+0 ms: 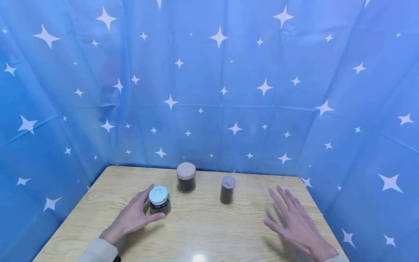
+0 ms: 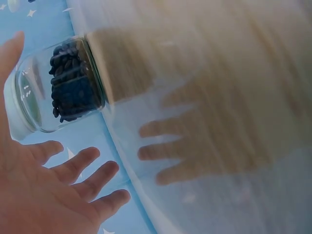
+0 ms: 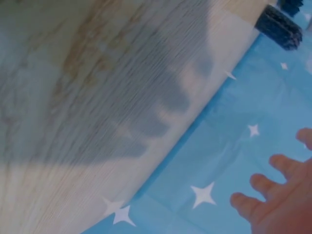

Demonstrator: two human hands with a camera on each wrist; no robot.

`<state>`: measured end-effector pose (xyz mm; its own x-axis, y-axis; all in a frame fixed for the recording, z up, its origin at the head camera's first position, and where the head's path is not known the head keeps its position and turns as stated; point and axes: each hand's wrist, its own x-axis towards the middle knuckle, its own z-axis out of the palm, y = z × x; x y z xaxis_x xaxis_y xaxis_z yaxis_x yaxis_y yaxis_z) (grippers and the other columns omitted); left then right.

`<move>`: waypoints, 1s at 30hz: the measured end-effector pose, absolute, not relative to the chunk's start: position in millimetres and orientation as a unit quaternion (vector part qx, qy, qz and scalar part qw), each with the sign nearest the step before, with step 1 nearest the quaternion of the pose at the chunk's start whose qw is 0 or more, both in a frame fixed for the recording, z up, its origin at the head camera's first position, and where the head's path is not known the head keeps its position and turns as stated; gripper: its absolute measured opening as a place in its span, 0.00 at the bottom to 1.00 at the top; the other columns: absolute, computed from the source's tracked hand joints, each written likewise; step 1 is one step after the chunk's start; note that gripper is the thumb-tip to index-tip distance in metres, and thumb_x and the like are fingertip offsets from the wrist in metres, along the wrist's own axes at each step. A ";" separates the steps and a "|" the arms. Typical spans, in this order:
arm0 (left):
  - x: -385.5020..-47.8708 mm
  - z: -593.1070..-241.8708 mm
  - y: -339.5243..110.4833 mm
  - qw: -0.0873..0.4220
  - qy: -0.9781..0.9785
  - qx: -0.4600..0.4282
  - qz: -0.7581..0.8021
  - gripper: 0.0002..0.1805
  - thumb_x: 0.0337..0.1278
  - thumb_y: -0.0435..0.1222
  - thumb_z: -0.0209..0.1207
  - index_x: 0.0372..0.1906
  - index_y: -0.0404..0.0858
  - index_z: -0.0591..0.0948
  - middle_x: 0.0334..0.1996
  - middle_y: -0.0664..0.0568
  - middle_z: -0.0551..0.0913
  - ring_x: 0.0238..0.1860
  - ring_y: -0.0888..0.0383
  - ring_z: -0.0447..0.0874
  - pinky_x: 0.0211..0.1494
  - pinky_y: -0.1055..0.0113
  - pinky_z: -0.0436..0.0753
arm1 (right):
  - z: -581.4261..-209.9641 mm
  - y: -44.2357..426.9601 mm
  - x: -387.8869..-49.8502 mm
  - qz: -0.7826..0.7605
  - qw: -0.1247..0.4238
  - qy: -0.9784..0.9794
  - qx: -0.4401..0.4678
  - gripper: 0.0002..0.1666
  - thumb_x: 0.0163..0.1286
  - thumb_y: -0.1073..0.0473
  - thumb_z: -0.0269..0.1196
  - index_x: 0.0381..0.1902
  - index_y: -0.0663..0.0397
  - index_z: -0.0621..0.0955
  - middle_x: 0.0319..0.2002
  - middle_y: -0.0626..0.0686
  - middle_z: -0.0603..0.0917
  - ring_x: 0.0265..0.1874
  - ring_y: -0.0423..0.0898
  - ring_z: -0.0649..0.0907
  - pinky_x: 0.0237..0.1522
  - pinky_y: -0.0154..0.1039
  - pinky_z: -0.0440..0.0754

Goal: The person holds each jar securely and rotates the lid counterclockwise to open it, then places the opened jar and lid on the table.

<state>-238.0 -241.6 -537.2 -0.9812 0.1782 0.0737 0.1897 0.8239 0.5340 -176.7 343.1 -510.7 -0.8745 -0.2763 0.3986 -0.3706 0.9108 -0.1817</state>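
A glass jar (image 1: 160,206) with a pale blue lid stands on the table at the left, partly filled with dark, bean-like pieces. My left hand (image 1: 132,216) is beside it, thumb and fingers spread on either side; the left wrist view shows the same jar (image 2: 73,83) with a gap between it and the fingers. On the right, my right hand (image 1: 292,220) hovers over the table with fingers spread and nothing in them. Closest to that hand is a slim jar (image 1: 227,193) with a greyish-purple lid and dark contents.
A wider jar (image 1: 186,178) with a pinkish lid and dark contents stands near the back edge of the wooden table (image 1: 203,233). A blue curtain (image 1: 203,83) with white stars hangs behind the table and along both sides.
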 end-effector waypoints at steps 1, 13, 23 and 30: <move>-238.3 -537.5 -241.3 0.011 -0.954 -0.097 -0.284 0.74 0.60 0.78 0.73 0.97 0.42 0.55 0.89 0.28 0.68 0.85 0.22 0.71 0.76 0.16 0.77 | -511.0 342.4 -176.5 0.128 0.186 -0.960 0.169 0.63 0.77 0.32 0.75 0.98 0.32 0.55 0.96 0.60 0.60 0.88 0.78 0.66 0.98 0.61 0.44; -239.8 -537.4 -235.7 0.008 -0.941 -0.090 -0.325 0.72 0.57 0.71 0.81 0.94 0.35 0.62 0.86 0.28 0.73 0.85 0.24 0.74 0.83 0.22 0.76 | -510.1 335.2 -175.0 0.136 0.175 -0.960 0.171 0.63 0.77 0.32 0.75 0.98 0.29 0.55 0.96 0.57 0.61 0.88 0.76 0.67 0.78 0.81 0.73; -246.6 -538.2 -233.0 0.022 -0.926 -0.097 -0.363 0.67 0.57 0.66 0.84 0.91 0.34 0.67 0.81 0.34 0.82 0.80 0.32 0.83 0.80 0.33 0.84 | -508.4 329.9 -178.5 0.140 0.199 -0.952 0.184 0.62 0.75 0.35 0.77 0.97 0.34 0.59 0.94 0.58 0.65 0.86 0.75 0.70 0.77 0.79 0.76; -248.8 -539.6 -227.2 0.033 -0.925 -0.095 -0.367 0.62 0.55 0.62 0.87 0.85 0.33 0.74 0.74 0.36 0.88 0.75 0.33 0.87 0.78 0.31 0.85 | -505.7 322.8 -179.3 0.147 0.198 -0.950 0.190 0.60 0.77 0.35 0.76 0.97 0.36 0.61 0.94 0.57 0.66 0.86 0.74 0.70 0.76 0.81 0.77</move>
<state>-248.8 -227.2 -539.6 -0.9796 0.1519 0.1312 0.2006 0.7118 0.6731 -179.3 322.8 -505.7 -0.8495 -0.3034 0.4315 -0.4194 0.8847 -0.2036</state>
